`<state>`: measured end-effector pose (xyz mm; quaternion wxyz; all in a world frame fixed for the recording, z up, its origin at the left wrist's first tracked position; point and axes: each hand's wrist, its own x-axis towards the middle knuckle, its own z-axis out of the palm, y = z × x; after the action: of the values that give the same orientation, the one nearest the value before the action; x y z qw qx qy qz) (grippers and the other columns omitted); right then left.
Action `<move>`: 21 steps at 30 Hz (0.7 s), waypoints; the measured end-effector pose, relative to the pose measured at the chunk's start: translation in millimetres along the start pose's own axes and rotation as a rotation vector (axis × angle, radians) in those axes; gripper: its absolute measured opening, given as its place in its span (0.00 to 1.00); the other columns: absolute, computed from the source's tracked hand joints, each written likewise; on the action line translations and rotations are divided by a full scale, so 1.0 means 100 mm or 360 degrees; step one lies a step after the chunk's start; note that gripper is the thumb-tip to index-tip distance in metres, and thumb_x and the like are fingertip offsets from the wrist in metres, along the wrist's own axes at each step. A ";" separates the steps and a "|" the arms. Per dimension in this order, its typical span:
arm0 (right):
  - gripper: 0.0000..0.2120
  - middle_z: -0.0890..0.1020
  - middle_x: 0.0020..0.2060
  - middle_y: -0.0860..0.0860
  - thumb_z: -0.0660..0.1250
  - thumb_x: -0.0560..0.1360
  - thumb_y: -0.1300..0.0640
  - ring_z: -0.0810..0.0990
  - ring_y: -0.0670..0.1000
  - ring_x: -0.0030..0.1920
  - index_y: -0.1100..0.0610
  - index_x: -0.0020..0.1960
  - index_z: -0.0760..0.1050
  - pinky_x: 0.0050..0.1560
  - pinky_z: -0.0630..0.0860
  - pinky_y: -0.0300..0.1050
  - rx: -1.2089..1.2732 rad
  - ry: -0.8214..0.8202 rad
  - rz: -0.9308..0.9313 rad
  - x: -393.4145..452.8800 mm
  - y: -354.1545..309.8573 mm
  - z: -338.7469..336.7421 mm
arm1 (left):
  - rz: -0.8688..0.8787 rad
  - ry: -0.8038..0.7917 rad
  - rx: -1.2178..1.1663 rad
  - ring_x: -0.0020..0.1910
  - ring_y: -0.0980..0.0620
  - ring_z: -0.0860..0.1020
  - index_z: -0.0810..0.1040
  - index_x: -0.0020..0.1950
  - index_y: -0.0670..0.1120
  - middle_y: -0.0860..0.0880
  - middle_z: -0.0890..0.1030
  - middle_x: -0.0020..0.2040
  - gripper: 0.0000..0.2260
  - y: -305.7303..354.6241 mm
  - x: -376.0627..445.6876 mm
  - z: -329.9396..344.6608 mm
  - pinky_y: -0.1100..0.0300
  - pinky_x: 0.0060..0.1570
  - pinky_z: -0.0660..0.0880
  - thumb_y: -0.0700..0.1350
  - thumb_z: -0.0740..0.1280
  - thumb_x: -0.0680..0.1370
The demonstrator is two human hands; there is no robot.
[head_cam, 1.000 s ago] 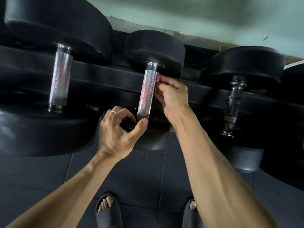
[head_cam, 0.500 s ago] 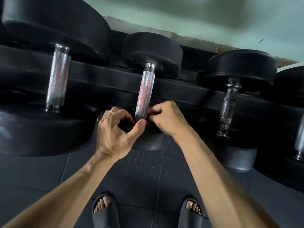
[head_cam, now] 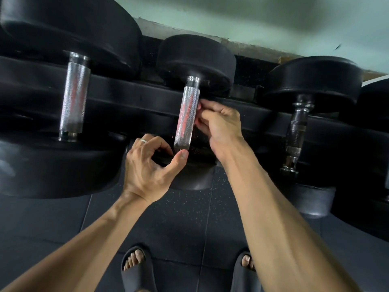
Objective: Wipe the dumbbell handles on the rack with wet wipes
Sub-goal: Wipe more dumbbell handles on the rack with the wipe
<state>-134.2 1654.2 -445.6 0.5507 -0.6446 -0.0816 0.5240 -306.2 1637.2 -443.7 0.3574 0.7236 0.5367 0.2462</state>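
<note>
Right grip [head_cam: 219, 125] against the middle dumbbell handle [head_cam: 187, 116], fingers curled.

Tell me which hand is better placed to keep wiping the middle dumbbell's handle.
The right hand: its fingers touch the side of the middle handle. The left hand sits by the handle's lower end. No wipe is visible.

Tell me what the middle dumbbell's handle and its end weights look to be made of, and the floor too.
Middle handle: metal, probably chromed steel; bright silver with fine knurled cross-hatching and reddish reflections.
End weights: likely rubber or urethane coating; matte black, rounded edges, soft sheen.
Floor: looks like rubber gym tiles; dark, finely speckled, with visible seams.
</note>
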 end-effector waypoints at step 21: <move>0.28 0.82 0.57 0.63 0.51 0.78 0.48 0.80 0.59 0.58 0.67 0.60 0.78 0.58 0.76 0.50 0.0798 -0.0341 0.0380 0.11 -0.01 -0.03 | 0.0000 0.0017 -0.0011 0.42 0.53 0.75 0.77 0.34 0.46 0.56 0.75 0.36 0.21 0.00 0.00 0.00 0.60 0.43 0.68 0.64 0.64 0.69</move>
<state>-126.0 1660.5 -451.7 0.6154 -0.4345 0.0692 0.6539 -305.7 1636.9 -443.7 0.3570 0.7211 0.5378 0.2518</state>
